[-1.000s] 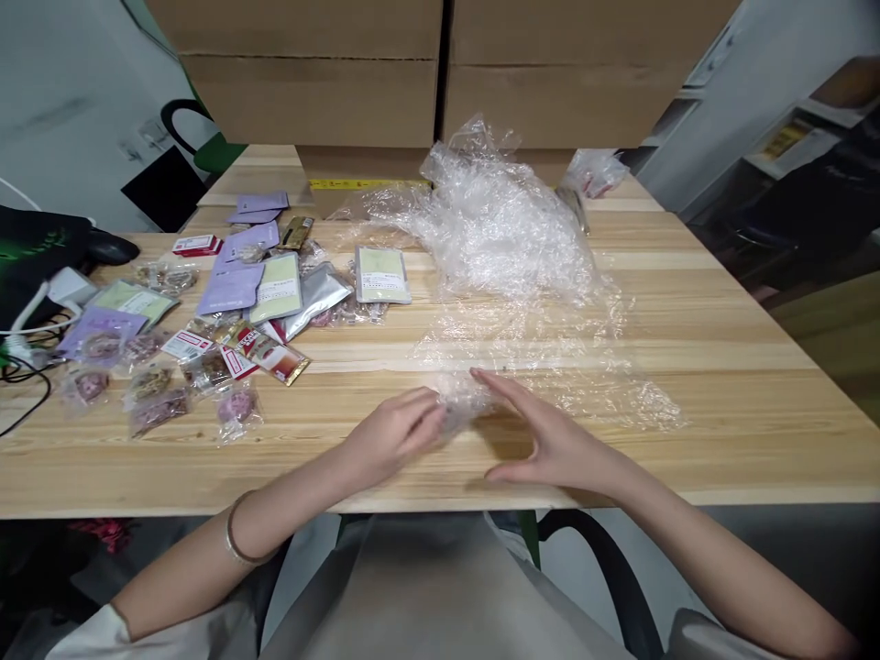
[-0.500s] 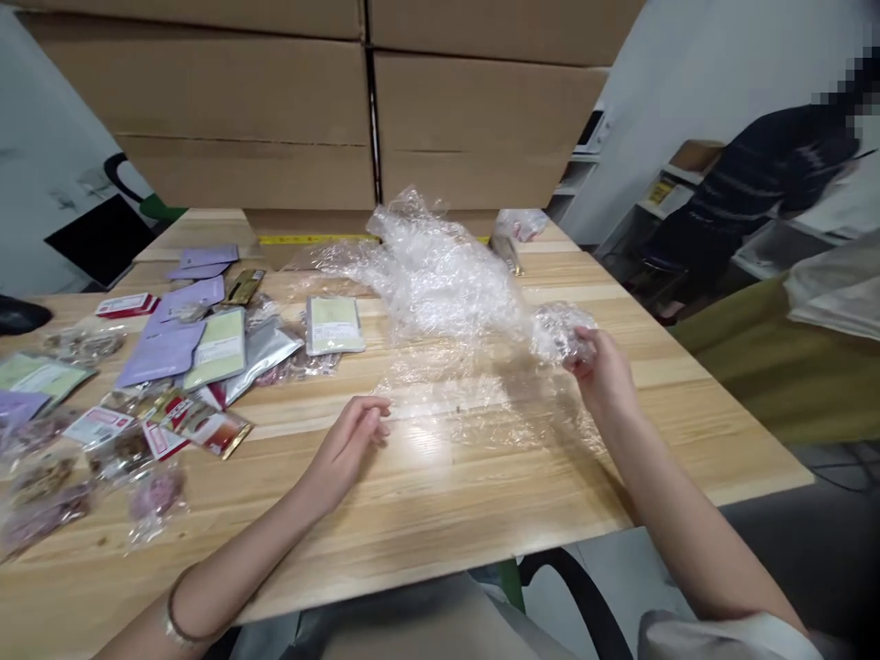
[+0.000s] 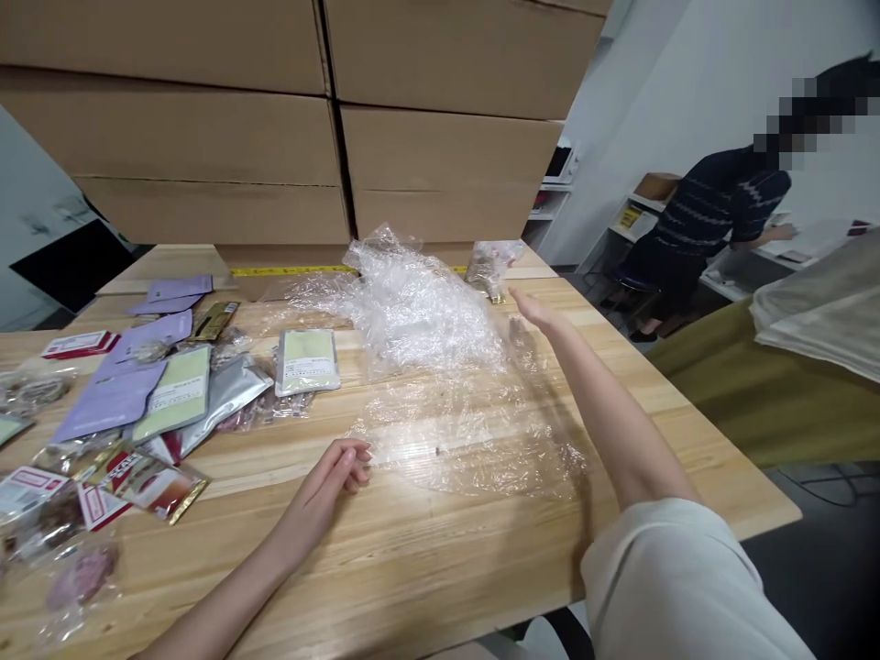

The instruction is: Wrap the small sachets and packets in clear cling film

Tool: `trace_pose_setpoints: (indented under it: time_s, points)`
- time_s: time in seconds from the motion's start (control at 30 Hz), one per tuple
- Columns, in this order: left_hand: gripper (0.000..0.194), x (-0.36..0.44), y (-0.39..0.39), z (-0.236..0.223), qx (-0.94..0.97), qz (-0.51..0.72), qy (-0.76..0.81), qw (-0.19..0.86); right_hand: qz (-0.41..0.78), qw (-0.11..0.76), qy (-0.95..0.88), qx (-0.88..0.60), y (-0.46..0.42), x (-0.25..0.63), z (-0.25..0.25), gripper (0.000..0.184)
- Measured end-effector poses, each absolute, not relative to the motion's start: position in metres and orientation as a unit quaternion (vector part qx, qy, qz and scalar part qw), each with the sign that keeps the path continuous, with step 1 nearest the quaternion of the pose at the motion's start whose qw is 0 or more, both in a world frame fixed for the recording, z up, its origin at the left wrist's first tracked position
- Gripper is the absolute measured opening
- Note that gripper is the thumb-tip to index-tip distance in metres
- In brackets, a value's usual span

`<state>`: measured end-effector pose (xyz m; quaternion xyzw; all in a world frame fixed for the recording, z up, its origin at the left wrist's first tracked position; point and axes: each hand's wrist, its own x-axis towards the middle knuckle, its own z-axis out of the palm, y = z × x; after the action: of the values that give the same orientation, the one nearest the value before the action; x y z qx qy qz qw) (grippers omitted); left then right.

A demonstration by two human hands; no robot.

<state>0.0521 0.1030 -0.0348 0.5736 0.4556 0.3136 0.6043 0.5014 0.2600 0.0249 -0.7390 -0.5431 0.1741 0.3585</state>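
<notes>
A large crumpled heap of clear plastic film (image 3: 426, 321) lies mid-table, with a thinner flat part spread toward me. My left hand (image 3: 340, 466) rests at the near left edge of this film, its fingers loosely bent and nothing visible in them. Over on the film's right, my right hand (image 3: 531, 307) reaches far forward with its fingers stretched out. Just beyond its fingertips is a small clear crumpled packet (image 3: 489, 270) with gold at its lower end. Whether the fingertips touch that packet I cannot tell.
Purple pouches (image 3: 114, 399), a green-labelled pouch (image 3: 307, 360), a gold-and-red sachet (image 3: 148, 481) and several clear bags cover the table's left side. Cardboard boxes (image 3: 440, 156) are stacked at the back. A person (image 3: 711, 202) sits off to the right.
My right hand has moved forward and left, and the clear crumpled piece it held has left it; a similar piece now lies by the far packet. My left hand stays near the film's edge.
</notes>
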Motion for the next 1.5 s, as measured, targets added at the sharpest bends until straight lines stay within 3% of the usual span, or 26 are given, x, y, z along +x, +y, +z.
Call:
trace_pose_setpoints:
  time_s: [0.2, 0.33, 0.43, 0.5, 0.63, 0.7, 0.8, 0.97, 1.17, 1.3, 1.4, 1.5]
  points:
    - [0.047, 0.052, 0.100, -0.029, 0.573, 0.322, 0.446, 0.607, 0.141, 0.374, -0.592, -0.699, 0.214, 0.444, 0.005, 0.070]
    - [0.041, 0.051, 0.096, -0.023, 0.589, 0.338, 0.444, 0.585, -0.010, 0.337, -0.640, -0.690, 0.201, 0.399, 0.018, 0.040]
    - [0.033, 0.047, 0.096, -0.019, 0.633, 0.337, 0.463, 0.522, -0.121, 0.318, -0.650, -0.680, 0.185, 0.362, 0.033, 0.039]
    - [0.034, 0.045, 0.096, -0.017, 0.718, 0.303, 0.452, 0.435, -0.094, 0.285, -0.726, -0.619, 0.165, 0.337, 0.036, 0.048]
    - [0.056, 0.044, 0.097, -0.024, 0.909, 0.152, 0.337, 0.194, 0.089, 0.127, -0.876, -0.457, 0.120, 0.298, 0.020, 0.077]
    - [0.047, 0.045, 0.096, -0.030, 0.938, 0.098, 0.319, 0.096, 0.145, 0.090, -0.884, -0.435, 0.105, 0.292, 0.008, 0.081]
    - [0.032, 0.044, 0.094, -0.032, 0.945, 0.048, 0.323, 0.017, 0.177, 0.090, -0.875, -0.441, 0.094, 0.298, 0.000, 0.072]
    - [0.029, 0.029, 0.075, -0.011, 0.953, -0.004, 0.302, 0.036, 0.144, 0.129, -0.859, -0.474, 0.086, 0.317, 0.005, 0.065]
    - [0.011, -0.001, 0.032, 0.029, 0.926, -0.054, 0.328, 0.180, 0.133, 0.115, -0.871, -0.458, 0.085, 0.300, -0.013, 0.068]
    - [0.029, 0.000, 0.036, 0.029, 0.927, -0.035, 0.309, 0.211, 0.155, 0.092, -0.896, -0.406, 0.086, 0.276, -0.035, 0.070]
    - [0.039, 0.004, 0.056, 0.004, 0.920, 0.080, 0.344, 0.170, 0.150, 0.085, -0.913, -0.371, 0.086, 0.265, -0.045, 0.076]
    - [0.057, 0.000, 0.072, -0.025, 0.918, 0.101, 0.346, 0.164, 0.148, 0.080, -0.918, -0.360, 0.089, 0.267, -0.046, 0.075]
